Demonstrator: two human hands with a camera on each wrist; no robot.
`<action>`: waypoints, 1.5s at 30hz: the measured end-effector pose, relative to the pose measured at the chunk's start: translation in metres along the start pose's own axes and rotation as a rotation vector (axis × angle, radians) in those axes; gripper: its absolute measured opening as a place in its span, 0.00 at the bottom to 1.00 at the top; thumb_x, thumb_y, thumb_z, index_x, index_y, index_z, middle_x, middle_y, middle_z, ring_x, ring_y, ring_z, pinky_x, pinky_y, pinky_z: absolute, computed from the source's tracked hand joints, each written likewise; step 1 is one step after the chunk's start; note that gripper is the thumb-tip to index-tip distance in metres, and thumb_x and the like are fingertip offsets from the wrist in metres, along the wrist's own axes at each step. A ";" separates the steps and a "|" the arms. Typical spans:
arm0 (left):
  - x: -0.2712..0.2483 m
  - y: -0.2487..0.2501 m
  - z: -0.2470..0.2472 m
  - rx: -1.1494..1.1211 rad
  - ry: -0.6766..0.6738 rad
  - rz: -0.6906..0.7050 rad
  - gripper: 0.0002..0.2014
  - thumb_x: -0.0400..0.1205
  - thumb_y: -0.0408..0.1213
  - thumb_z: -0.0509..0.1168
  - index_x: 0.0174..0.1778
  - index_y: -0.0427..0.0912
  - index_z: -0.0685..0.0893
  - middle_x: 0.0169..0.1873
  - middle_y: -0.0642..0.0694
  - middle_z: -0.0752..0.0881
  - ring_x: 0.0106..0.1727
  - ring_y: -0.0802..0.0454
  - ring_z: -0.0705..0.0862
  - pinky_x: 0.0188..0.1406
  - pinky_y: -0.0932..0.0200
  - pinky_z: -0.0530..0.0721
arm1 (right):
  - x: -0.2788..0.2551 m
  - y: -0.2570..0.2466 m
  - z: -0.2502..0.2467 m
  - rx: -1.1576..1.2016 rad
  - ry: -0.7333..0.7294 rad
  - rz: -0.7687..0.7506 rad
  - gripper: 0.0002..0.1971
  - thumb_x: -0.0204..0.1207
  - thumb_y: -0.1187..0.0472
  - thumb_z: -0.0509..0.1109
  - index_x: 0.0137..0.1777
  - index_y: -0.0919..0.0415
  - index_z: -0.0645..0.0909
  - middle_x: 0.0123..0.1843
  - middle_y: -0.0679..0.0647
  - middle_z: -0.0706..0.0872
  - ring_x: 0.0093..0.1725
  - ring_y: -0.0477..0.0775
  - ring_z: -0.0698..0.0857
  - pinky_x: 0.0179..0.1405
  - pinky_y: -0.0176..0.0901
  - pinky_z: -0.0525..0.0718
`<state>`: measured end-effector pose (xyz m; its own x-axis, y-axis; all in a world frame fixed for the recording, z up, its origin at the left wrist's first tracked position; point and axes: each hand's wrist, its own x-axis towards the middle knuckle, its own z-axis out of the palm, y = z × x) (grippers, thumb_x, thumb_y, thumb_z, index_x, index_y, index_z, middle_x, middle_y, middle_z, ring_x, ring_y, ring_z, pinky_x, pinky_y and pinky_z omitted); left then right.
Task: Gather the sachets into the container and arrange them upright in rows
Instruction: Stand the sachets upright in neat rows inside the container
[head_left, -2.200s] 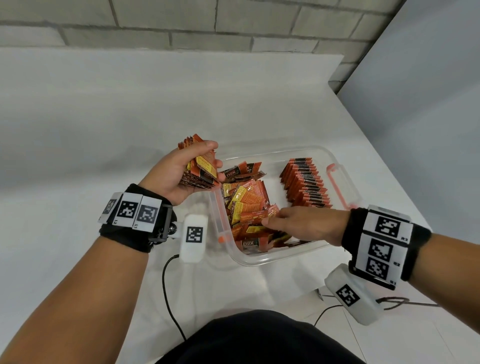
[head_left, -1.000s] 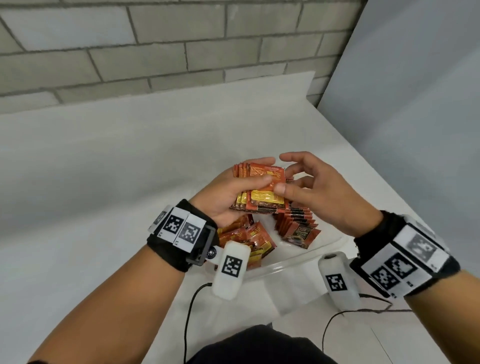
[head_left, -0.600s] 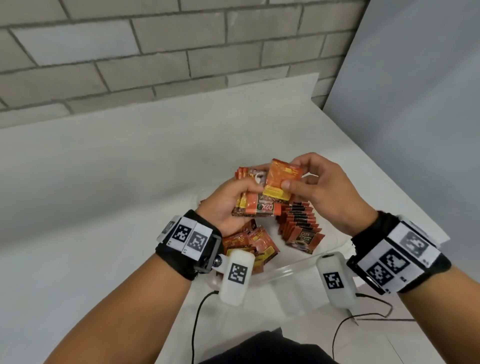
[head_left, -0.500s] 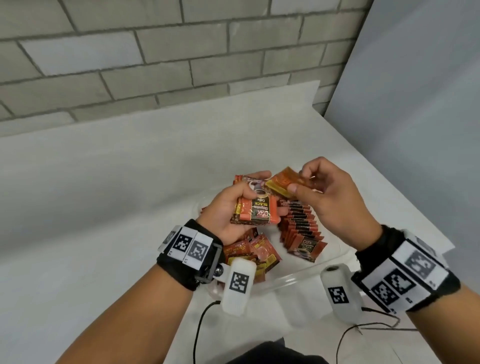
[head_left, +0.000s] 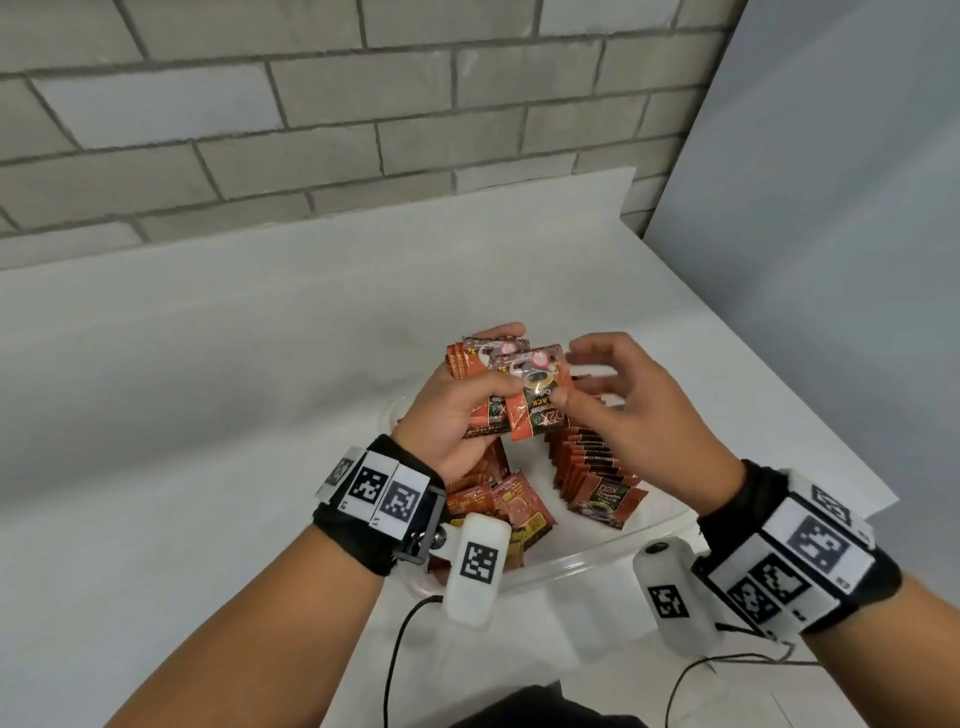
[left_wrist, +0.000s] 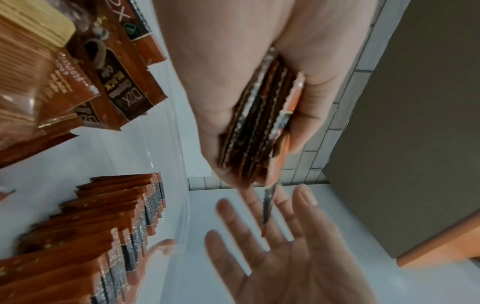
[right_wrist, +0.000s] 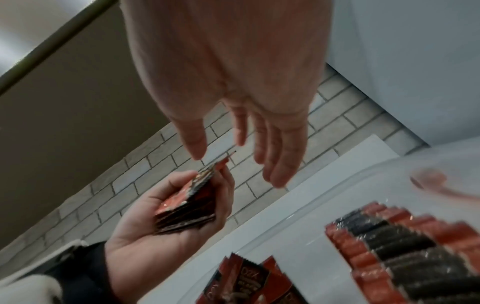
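Left hand clutches a stack of sachets above the clear container; right hand hangs loose beside it.

The left hand (head_left: 457, 410) has its fingers (left_wrist: 306, 98) and thumb wrapped round the stack of sachets (head_left: 511, 392), held above the clear plastic container (head_left: 582, 558) on the white worktop (head_left: 208, 389). The right hand (head_left: 639, 415) is just beside the stack, fingers (right_wrist: 280, 156) spread and relaxed, its thumb tip at the front sachet's edge. Inside the container, a row of upright sachets (head_left: 592, 457) stands on the right and a loose pile of sachets (head_left: 498, 506) lies on the left.
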<state>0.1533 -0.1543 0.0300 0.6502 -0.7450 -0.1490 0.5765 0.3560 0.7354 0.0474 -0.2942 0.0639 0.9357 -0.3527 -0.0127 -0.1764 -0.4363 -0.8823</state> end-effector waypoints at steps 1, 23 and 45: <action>0.001 0.000 0.001 -0.013 0.007 0.021 0.29 0.70 0.21 0.64 0.70 0.35 0.76 0.61 0.30 0.83 0.56 0.38 0.86 0.48 0.48 0.88 | 0.000 -0.001 0.002 0.067 0.001 0.092 0.21 0.72 0.52 0.75 0.63 0.49 0.74 0.58 0.47 0.85 0.52 0.47 0.87 0.54 0.50 0.87; -0.006 0.006 -0.012 -0.003 0.113 0.035 0.18 0.72 0.35 0.70 0.58 0.43 0.81 0.45 0.40 0.84 0.41 0.47 0.86 0.40 0.54 0.85 | -0.012 0.000 -0.040 -0.028 -0.002 0.087 0.03 0.76 0.66 0.71 0.47 0.59 0.85 0.38 0.52 0.90 0.38 0.48 0.87 0.36 0.44 0.86; -0.016 0.009 -0.022 0.055 0.135 0.006 0.20 0.73 0.36 0.73 0.61 0.43 0.82 0.41 0.43 0.85 0.37 0.48 0.86 0.38 0.56 0.84 | -0.018 0.050 -0.017 -1.214 -0.502 -0.085 0.06 0.78 0.60 0.64 0.40 0.52 0.73 0.38 0.46 0.80 0.39 0.52 0.81 0.30 0.38 0.70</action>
<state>0.1593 -0.1267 0.0245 0.7160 -0.6593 -0.2295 0.5471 0.3258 0.7710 0.0160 -0.3239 0.0282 0.9221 -0.0586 -0.3826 -0.0261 -0.9956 0.0894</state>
